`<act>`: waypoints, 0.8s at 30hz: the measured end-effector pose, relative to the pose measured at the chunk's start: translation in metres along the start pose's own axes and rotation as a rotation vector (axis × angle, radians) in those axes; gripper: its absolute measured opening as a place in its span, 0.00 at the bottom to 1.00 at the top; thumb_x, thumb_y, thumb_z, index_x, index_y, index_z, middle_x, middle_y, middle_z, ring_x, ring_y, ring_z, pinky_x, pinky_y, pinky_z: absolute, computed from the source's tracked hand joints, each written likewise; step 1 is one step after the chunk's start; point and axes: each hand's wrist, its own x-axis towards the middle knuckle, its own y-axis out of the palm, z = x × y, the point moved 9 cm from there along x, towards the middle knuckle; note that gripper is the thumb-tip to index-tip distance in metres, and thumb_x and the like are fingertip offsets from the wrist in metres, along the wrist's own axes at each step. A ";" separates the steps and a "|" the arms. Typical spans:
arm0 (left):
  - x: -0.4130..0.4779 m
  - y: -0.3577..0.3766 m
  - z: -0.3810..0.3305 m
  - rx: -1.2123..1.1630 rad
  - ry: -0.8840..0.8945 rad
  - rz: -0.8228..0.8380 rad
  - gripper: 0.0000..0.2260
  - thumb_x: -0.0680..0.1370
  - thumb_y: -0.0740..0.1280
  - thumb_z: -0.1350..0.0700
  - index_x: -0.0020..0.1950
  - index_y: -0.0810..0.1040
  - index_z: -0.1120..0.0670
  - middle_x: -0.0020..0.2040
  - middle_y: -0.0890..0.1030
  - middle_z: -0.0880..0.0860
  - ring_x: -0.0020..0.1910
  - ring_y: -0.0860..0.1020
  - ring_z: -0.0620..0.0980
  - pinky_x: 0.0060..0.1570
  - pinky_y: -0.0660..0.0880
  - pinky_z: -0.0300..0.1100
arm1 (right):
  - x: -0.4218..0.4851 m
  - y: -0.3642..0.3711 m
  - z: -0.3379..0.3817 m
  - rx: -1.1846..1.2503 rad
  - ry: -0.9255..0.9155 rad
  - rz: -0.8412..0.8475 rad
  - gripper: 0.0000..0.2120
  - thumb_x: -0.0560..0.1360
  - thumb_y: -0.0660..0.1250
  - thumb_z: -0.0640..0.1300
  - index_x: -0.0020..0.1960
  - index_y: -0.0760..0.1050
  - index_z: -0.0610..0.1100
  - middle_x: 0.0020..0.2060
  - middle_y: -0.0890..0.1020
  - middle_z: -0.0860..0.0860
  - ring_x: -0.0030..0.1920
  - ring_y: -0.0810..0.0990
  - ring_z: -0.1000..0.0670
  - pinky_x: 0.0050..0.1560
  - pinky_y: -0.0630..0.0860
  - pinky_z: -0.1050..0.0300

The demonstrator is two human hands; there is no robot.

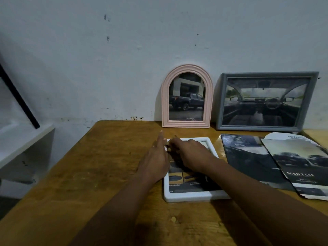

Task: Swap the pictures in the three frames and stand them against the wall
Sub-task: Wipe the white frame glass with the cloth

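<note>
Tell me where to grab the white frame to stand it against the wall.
Probably its near short rail: the white frame lies flat on the table with that rail mostly bare and facing you. Come from the near side, pinching it top and bottom, then tip it up left of the pink frame.

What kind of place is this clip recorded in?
Likely a plain domestic room or small workspace: a worn wooden table set against a scuffed white wall, a white shelf unit at the left, and a pink frame and a grey frame leaning on the wall.

Picture in the white frame (188,197) largely behind left hand (156,159) and right hand (191,155); brochure (301,167) corner beyond right edge.
</note>
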 end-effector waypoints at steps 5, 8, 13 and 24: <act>0.001 -0.006 -0.006 0.110 -0.022 -0.017 0.27 0.83 0.61 0.56 0.80 0.54 0.50 0.66 0.79 0.54 0.55 0.80 0.55 0.51 0.80 0.53 | -0.008 -0.023 -0.026 -0.111 0.085 0.035 0.17 0.78 0.67 0.45 0.66 0.70 0.49 0.57 0.79 0.45 0.54 0.78 0.44 0.46 0.73 0.54; 0.001 -0.007 -0.007 0.131 -0.023 -0.026 0.22 0.83 0.60 0.55 0.76 0.60 0.48 0.61 0.80 0.56 0.52 0.80 0.54 0.49 0.80 0.53 | -0.023 -0.039 -0.052 -0.162 0.200 0.008 0.13 0.79 0.65 0.47 0.63 0.71 0.48 0.55 0.78 0.43 0.52 0.77 0.43 0.48 0.76 0.50; 0.001 -0.004 -0.010 0.171 -0.030 -0.003 0.21 0.84 0.59 0.54 0.77 0.61 0.51 0.69 0.76 0.55 0.71 0.72 0.60 0.63 0.75 0.55 | -0.027 -0.032 -0.036 -0.172 0.315 -0.115 0.15 0.79 0.66 0.44 0.63 0.70 0.42 0.54 0.79 0.41 0.55 0.77 0.41 0.45 0.70 0.52; -0.010 -0.011 -0.015 0.138 -0.044 0.018 0.26 0.87 0.47 0.47 0.84 0.47 0.52 0.76 0.71 0.55 0.77 0.64 0.59 0.78 0.52 0.52 | -0.021 -0.003 0.004 0.226 0.167 -0.089 0.17 0.75 0.71 0.45 0.63 0.73 0.52 0.56 0.78 0.47 0.57 0.76 0.46 0.57 0.75 0.48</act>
